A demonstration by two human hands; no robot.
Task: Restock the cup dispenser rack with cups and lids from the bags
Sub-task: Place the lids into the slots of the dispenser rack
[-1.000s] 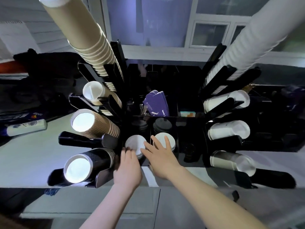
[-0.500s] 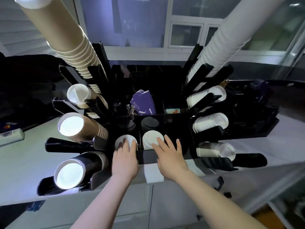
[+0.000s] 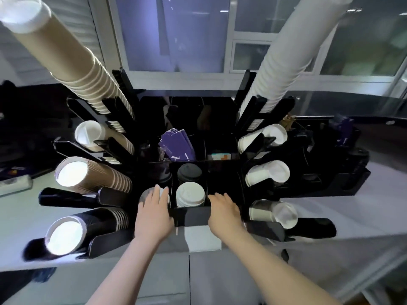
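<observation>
Since the earlier frame the right hand (image 3: 224, 213) has been shifted right, off the white lids (image 3: 190, 194); its fingers are curled over the rack (image 3: 193, 215) edge; the left hand (image 3: 154, 213) is laid flat, fingers spread, on another lid stack (image 3: 147, 193).

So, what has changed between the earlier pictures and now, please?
The right hand slid rightward off the white lid stack to the front wall of the empty compartment beside it. The left hand stayed resting on the left lid stack. Neither hand took or released anything. The cup stacks in the rack are unchanged.
</observation>
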